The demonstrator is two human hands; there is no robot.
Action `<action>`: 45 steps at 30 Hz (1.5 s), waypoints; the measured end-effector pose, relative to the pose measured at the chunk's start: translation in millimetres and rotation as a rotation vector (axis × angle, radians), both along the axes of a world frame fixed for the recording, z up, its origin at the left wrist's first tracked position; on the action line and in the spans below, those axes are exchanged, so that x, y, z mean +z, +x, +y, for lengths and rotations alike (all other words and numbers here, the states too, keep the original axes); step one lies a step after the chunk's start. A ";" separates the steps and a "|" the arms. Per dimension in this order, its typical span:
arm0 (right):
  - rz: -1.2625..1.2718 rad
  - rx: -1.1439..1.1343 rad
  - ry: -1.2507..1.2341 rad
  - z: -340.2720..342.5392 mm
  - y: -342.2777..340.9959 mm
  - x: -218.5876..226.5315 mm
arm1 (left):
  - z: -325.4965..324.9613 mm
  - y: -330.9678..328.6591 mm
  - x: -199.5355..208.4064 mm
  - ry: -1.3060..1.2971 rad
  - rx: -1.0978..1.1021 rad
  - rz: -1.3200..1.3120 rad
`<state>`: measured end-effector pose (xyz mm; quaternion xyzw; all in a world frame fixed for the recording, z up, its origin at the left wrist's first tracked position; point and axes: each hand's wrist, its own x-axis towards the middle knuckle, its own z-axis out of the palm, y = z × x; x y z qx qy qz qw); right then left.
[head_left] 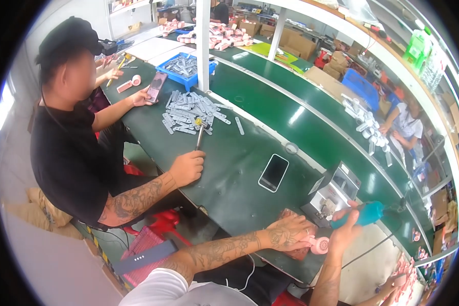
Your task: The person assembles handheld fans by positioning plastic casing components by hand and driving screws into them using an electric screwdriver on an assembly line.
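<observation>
Fan (320,246), small and pink, is at the lower right of the frame, on a brown block (294,253). The left hand (289,232) bends its fingers over the fan's handle and holds it down. Just right of it, the right hand (345,232) is wrapped around a blue-green tool (368,214). The tool is a bit blurry, and its tip is hard to see. A gray box (336,189) stands right behind the hands. Left of the box, a phone (274,173) lies on the dark green table (229,181).

At the left of the frame sits a person in black (66,148). They hold a pink phone (157,86) and a stick (200,137) with a yellow end, over a heap of gray strips (196,109). Past the heap is a blue bin (191,80) with more strips. Far off, at the top, pink parts (222,35) lie in a pile.
</observation>
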<state>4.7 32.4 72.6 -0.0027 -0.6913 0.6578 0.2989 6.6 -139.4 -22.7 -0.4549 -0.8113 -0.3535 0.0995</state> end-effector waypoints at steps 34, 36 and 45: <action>-0.025 -0.126 0.184 5.3 -30.9 -1.5 | -6.8 -3.3 26.5 0.003 0.043 -0.020; 0.043 -0.038 0.053 5.1 -42.2 -3.8 | -4.9 -6.5 20.6 -0.037 0.098 0.040; 0.174 0.036 0.164 5.1 -46.1 -17.0 | -2.1 5.5 19.9 -0.078 0.048 -0.038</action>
